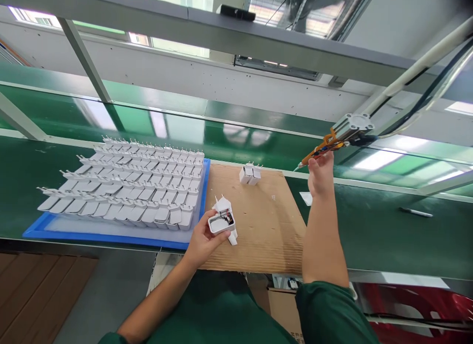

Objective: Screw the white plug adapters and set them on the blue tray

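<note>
Held in my left hand (203, 240) is a white plug adapter housing (221, 222), its open side toward me and small red and black wires showing inside. White pieces with metal pins are just behind and below it, partly hidden by the hand. My right hand (321, 174) reaches up and away, its fingers wrapped round an orange-handled dispensing gun (325, 143) with a silver cylinder on top. The gun's thin nozzle points left and down, apart from the housing. Two similar white plug adapters (250, 174) stand together toward the back of the brown cardboard sheet (258, 221).
A blue-rimmed tray (121, 238) on the left carries several rows of white plug adapters (140, 186). A pen (416, 212) and a small white paper (306, 198) lie on the green table (373, 235) at right. Hoses and a pale arm (417, 63) run to the gun from the upper right.
</note>
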### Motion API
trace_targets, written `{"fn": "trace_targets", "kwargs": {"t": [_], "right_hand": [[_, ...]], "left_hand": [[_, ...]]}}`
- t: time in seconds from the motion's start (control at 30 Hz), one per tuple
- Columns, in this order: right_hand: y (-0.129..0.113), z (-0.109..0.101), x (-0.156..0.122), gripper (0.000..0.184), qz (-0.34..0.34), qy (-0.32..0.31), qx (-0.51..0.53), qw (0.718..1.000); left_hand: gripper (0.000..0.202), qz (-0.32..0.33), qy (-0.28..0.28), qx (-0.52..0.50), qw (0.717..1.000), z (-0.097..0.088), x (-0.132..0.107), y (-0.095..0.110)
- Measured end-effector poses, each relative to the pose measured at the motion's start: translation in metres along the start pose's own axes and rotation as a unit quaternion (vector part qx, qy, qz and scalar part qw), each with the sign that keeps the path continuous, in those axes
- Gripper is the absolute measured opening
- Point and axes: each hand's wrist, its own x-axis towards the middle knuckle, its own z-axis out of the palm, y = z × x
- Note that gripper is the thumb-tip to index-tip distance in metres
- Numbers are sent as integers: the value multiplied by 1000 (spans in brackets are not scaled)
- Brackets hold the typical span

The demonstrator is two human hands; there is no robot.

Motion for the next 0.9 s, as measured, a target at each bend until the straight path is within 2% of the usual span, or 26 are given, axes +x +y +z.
{"fn": "trace_targets", "kwargs": {"t": [0.13, 0.23, 0.3, 0.47, 0.63, 0.77, 0.9], "right_hand": [[-9, 11, -4, 40, 50, 17, 96, 994], [-29, 22, -19, 36, 42, 7, 125, 991], [-48, 32, -34, 34, 20, 1, 137, 990], [-109, 65, -76, 49, -24, -6, 192, 981], [-162, 92, -105, 47, -76, -44, 306, 948], [-175, 106, -113, 47, -87, -64, 299, 948], [-178, 112, -115, 60, -57, -61, 278, 957]], "left_hand": [[56, 10, 1, 40, 999, -1, 3, 0], [53, 15, 2, 76, 997, -2, 6, 3], [51, 22, 4, 115, 993, -2, 9, 7], [44, 54, 6, 231, 971, -1, 16, 15], [42, 111, -8, 286, 952, 0, 22, 17], [41, 132, -25, 312, 941, -1, 23, 17], [42, 163, -37, 325, 931, -2, 21, 21]]}}
